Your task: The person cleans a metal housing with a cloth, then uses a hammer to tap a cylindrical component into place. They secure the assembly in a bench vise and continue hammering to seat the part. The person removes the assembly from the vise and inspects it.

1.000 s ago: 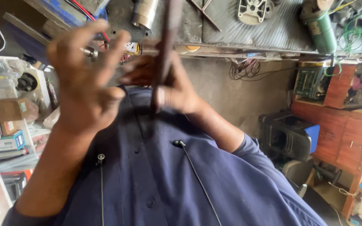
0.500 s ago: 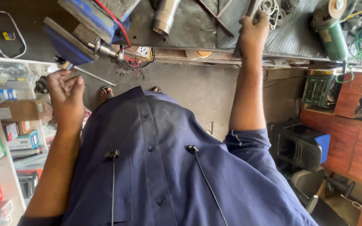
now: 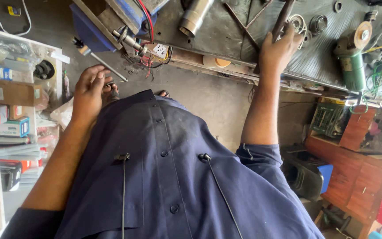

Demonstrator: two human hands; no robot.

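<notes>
The right hand (image 3: 279, 51), in the upper right of the frame, is on the metal workbench (image 3: 226, 35) with its fingers around the lower end of a dark metal bar (image 3: 281, 20). The bar goes up from the hand toward the top edge of the frame. The hand is closed on this bar, and the arm comes straight down from it to the blue shirt (image 3: 173, 177).

The left hand (image 3: 89, 90), in the left middle of the frame, holds nothing. Its fingers are loosely bent and open, just above the shirt. Near it, a thin steel rod (image 3: 102, 66) points down from the blue vise (image 3: 107, 20) in the upper left.

On the bench near the right hand lie a steel pipe (image 3: 193, 17) in the upper middle, some metal rings (image 3: 308, 22) just beside the fingers, and a green angle grinder (image 3: 352, 62) at the far right. Shelves with boxes (image 3: 9, 110) stand along the left edge.
</notes>
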